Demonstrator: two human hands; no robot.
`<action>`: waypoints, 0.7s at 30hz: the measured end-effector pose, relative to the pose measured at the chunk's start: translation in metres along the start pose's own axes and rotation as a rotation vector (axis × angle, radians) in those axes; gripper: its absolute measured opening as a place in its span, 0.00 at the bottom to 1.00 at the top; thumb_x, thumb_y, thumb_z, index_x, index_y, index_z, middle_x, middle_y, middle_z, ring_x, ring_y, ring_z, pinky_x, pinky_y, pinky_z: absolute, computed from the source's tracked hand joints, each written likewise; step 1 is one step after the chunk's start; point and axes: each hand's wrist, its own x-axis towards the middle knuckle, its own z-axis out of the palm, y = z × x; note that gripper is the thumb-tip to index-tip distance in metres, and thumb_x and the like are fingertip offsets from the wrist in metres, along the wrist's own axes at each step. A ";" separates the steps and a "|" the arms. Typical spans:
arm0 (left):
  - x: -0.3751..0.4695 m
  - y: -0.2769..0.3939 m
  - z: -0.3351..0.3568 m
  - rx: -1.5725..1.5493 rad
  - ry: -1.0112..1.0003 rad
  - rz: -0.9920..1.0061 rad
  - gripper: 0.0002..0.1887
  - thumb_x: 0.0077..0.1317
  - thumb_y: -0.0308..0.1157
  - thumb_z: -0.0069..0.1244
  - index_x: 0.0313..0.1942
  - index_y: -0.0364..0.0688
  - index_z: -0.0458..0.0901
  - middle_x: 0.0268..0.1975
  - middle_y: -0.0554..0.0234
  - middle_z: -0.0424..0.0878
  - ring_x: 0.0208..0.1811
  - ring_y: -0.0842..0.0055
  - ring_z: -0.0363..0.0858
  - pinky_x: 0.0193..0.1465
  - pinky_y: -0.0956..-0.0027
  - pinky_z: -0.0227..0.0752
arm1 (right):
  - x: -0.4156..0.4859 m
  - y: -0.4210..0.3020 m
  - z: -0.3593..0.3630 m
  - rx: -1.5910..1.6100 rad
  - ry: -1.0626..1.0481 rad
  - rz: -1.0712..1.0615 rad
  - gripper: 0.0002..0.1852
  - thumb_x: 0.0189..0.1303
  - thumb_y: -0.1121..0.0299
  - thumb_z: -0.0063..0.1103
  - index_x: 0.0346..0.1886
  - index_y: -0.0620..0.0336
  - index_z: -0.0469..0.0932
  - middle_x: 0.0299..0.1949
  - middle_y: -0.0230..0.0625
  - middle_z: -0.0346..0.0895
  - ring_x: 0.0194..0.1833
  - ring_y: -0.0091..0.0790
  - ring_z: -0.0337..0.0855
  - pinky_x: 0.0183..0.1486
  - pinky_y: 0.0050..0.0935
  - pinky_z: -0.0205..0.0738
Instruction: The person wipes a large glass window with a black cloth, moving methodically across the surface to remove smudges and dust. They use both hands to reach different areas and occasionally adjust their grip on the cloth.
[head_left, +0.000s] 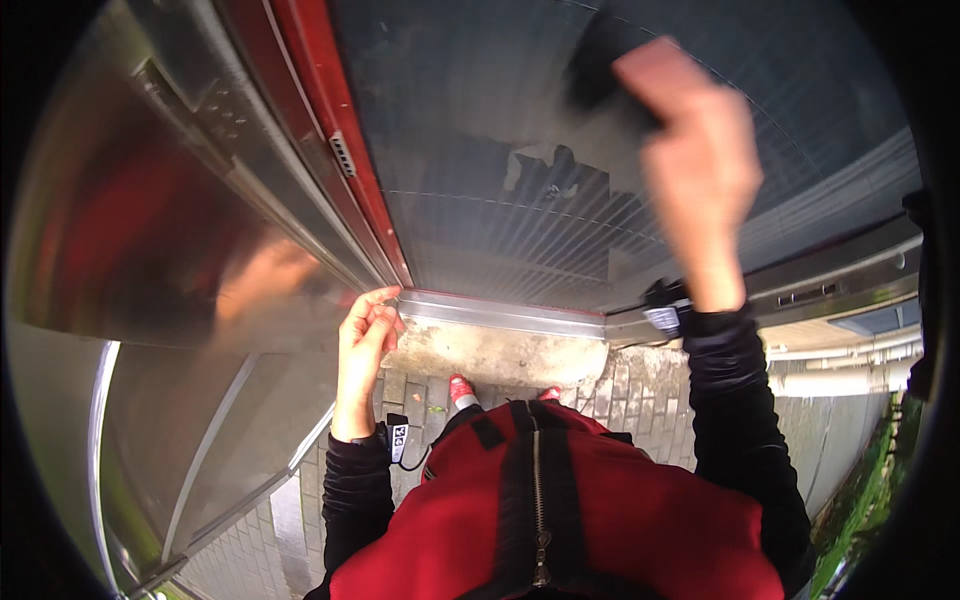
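My right hand (701, 157), blurred by motion, is raised in front of a large dark glass pane (465, 97). Its fingers are curled around a dark, blurred object (600, 64), whose kind I cannot tell. At the pane's lower left corner is my left hand (371, 326), fingers bent and thumb near the forefinger, with nothing visible between them. Its forefinger tip lies close to the red frame (330, 97) and the metal sill (502, 315); whether it touches them I cannot tell. The pane shows reflections.
A shiny metal panel (165, 225) stands at the left, reflecting red and orange shapes. Below the sill lies a concrete step (495, 352), then paving (645, 420). A dark device with a white label (664, 319) is by my right wrist; another (397, 439) is by my left.
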 end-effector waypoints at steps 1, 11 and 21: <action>0.001 0.001 0.003 -0.008 -0.004 -0.003 0.16 0.80 0.29 0.48 0.63 0.38 0.83 0.34 0.72 0.81 0.26 0.89 0.71 0.31 0.81 0.64 | 0.029 -0.002 -0.028 0.103 0.296 0.048 0.18 0.65 0.83 0.58 0.57 0.60 0.85 0.45 0.43 0.87 0.40 0.39 0.88 0.47 0.31 0.84; 0.000 0.001 0.020 0.007 -0.093 -0.054 0.16 0.80 0.30 0.50 0.63 0.37 0.83 0.34 0.71 0.82 0.26 0.89 0.72 0.31 0.81 0.63 | -0.233 0.000 0.126 0.055 -1.594 0.392 0.15 0.70 0.65 0.59 0.53 0.56 0.90 0.57 0.53 0.86 0.61 0.54 0.87 0.63 0.49 0.81; -0.002 0.001 0.009 0.105 -0.043 -0.071 0.16 0.79 0.26 0.49 0.62 0.37 0.83 0.33 0.72 0.82 0.26 0.90 0.71 0.31 0.82 0.63 | -0.094 0.058 -0.024 0.035 0.002 0.250 0.24 0.58 0.87 0.58 0.56 0.56 0.89 0.50 0.39 0.88 0.44 0.38 0.86 0.48 0.31 0.82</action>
